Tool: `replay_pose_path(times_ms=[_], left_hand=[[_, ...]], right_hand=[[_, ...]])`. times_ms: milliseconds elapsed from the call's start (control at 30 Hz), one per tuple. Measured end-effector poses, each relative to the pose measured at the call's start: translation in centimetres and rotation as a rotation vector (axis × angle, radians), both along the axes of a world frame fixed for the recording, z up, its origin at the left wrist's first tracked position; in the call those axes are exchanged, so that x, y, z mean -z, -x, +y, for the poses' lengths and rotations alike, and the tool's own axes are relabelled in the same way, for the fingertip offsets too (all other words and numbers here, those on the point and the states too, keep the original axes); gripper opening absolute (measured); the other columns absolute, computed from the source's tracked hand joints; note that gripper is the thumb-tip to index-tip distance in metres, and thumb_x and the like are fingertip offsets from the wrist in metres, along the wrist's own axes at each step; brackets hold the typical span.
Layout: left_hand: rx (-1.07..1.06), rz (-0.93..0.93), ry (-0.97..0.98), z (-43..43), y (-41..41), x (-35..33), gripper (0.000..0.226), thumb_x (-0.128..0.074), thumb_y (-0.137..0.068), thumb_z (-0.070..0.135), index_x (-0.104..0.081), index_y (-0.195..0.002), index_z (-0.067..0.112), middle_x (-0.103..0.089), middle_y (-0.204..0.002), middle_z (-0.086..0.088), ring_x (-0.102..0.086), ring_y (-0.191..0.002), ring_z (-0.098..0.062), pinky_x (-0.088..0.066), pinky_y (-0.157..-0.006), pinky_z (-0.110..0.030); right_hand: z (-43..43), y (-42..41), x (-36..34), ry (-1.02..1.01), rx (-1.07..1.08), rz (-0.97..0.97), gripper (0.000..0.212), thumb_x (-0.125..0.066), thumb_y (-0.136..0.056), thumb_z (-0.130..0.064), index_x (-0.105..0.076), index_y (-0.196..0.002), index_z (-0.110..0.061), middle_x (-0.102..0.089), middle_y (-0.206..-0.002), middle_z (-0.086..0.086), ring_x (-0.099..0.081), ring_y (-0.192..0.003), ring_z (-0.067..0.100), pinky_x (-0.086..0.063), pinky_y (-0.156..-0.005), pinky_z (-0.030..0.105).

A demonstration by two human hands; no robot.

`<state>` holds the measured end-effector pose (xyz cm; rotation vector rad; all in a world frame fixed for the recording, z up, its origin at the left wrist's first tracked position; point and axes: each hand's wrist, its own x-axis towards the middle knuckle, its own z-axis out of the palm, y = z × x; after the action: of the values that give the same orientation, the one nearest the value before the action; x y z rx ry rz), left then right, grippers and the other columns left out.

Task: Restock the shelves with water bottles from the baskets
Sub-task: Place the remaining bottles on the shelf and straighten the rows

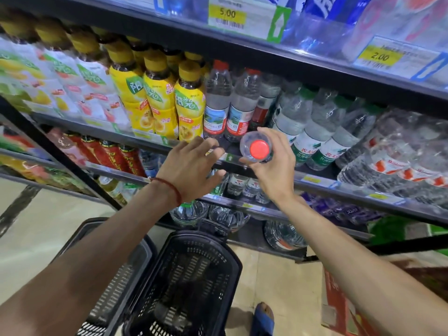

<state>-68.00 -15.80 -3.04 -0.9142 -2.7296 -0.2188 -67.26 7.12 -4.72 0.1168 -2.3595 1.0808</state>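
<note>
My right hand (271, 163) grips a clear water bottle with a red cap (257, 147), its cap pointing toward me, just in front of the middle shelf's edge (232, 158). Two red-capped, red-labelled water bottles (218, 103) stand upright on that shelf behind it, with a bare gap in front of them. My left hand (191, 163) hovers at the shelf edge with fingers spread and holds nothing. Two black baskets stand on the floor below: one under my arms (194, 270), another to its left (116, 282).
Yellow tea bottles (164, 100) fill the shelf to the left, green-labelled water bottles (310, 132) to the right. Shelves above and below hold more drinks. A red carton (339, 309) stands on the floor at the right. A foot in a blue sandal (263, 316) is beside the basket.
</note>
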Motion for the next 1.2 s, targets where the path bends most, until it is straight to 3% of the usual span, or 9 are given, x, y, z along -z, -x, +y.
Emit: replay_pose_path(times_ms=[100,233,333,433,500,633,900,1033,1200], left_hand=[[-0.009,-0.009,-0.022,0.0,-0.1,0.2,0.052,-0.049,-0.094,0.049,-0.065,-0.126,0.011,-0.062,-0.130,-0.008,-0.058,-0.116,-0.032,-0.051,-0.089,-0.047],[-0.024,-0.006,-0.047,0.1,0.1,0.2,0.050,-0.049,-0.095,0.051,-0.064,-0.124,0.012,-0.060,-0.128,-0.007,-0.058,-0.111,-0.032,-0.051,-0.085,-0.045],[-0.027,-0.010,-0.057,0.4,0.1,0.2,0.050,-0.048,-0.095,0.051,-0.063,-0.123,0.013,-0.060,-0.128,-0.006,-0.058,-0.110,-0.031,-0.052,-0.082,-0.045],[-0.012,0.007,-0.064,0.7,0.0,0.4,0.043,-0.058,-0.095,0.047,-0.064,-0.121,0.012,-0.061,-0.126,-0.006,-0.059,-0.108,-0.032,-0.053,-0.080,-0.045],[-0.013,0.004,-0.067,0.8,0.0,0.3,0.042,-0.059,-0.095,0.046,-0.064,-0.120,0.013,-0.061,-0.125,-0.006,-0.060,-0.108,-0.032,-0.053,-0.079,-0.044],[-0.035,-0.035,-0.070,0.8,0.0,-0.2,0.046,-0.053,-0.094,0.049,-0.064,-0.120,0.013,-0.061,-0.125,-0.003,-0.058,-0.110,-0.030,-0.053,-0.081,-0.044],[-0.063,-0.094,-0.067,0.1,0.6,-0.4,0.046,-0.057,-0.095,0.048,-0.062,-0.126,0.014,-0.059,-0.128,-0.002,-0.055,-0.115,-0.029,-0.054,-0.084,-0.046],[-0.074,-0.114,-0.079,0.0,0.6,-0.2,0.044,-0.058,-0.095,0.045,-0.061,-0.126,0.014,-0.059,-0.128,-0.001,-0.054,-0.115,-0.029,-0.054,-0.086,-0.046],[-0.086,-0.159,-0.110,0.5,0.7,-0.4,0.044,-0.062,-0.094,0.043,-0.060,-0.129,0.016,-0.058,-0.128,0.000,-0.054,-0.115,-0.028,-0.054,-0.084,-0.045]], right_hand=[[0.2,0.3,-0.5,0.027,0.016,-0.049,0.068,-0.098,-0.067,-0.015,-0.066,-0.128,-0.017,-0.060,-0.124,-0.010,-0.053,-0.115,-0.010,-0.041,-0.099,0.011],[0.0,0.3,-1.0,0.040,0.079,-0.112,0.076,-0.098,-0.067,-0.023,-0.062,-0.134,-0.022,-0.064,-0.126,-0.011,-0.061,-0.117,0.010,-0.051,-0.101,0.030],[-0.8,0.4,-1.8,-0.002,0.177,-0.167,0.077,-0.095,-0.069,-0.037,-0.054,-0.134,-0.032,-0.071,-0.116,-0.013,-0.066,-0.104,0.015,-0.055,-0.089,0.040],[-1.5,0.5,-3.0,-0.165,0.280,-0.198,0.076,-0.089,-0.072,-0.054,-0.049,-0.133,-0.033,-0.072,-0.098,-0.010,-0.067,-0.091,0.024,-0.043,-0.070,0.037],[-1.7,0.7,-3.8,-0.236,0.294,-0.214,0.076,-0.086,-0.073,-0.061,-0.049,-0.133,-0.033,-0.072,-0.095,-0.009,-0.067,-0.092,0.027,-0.035,-0.068,0.035],[-1.7,0.9,-4.7,-0.325,0.297,-0.222,0.071,-0.082,-0.072,-0.067,-0.052,-0.128,-0.035,-0.074,-0.098,-0.008,-0.069,-0.092,0.029,-0.035,-0.064,0.035],[-1.7,1.1,-4.7,-0.329,0.407,-0.265,0.083,-0.083,-0.068,-0.070,-0.049,-0.128,-0.023,-0.073,-0.083,0.004,-0.069,-0.085,0.037,-0.032,-0.063,0.037],[-1.3,1.1,-4.6,-0.343,0.321,-0.242,0.080,-0.083,-0.069,-0.067,-0.053,-0.129,-0.024,-0.055,-0.066,-0.004,-0.064,-0.074,0.035,-0.033,-0.060,0.036],[-0.7,1.4,-4.1,-0.274,0.225,-0.293,0.064,-0.085,-0.078,-0.052,-0.056,-0.125,-0.019,-0.070,-0.078,0.002,-0.065,-0.079,0.033,-0.042,-0.062,0.037]])
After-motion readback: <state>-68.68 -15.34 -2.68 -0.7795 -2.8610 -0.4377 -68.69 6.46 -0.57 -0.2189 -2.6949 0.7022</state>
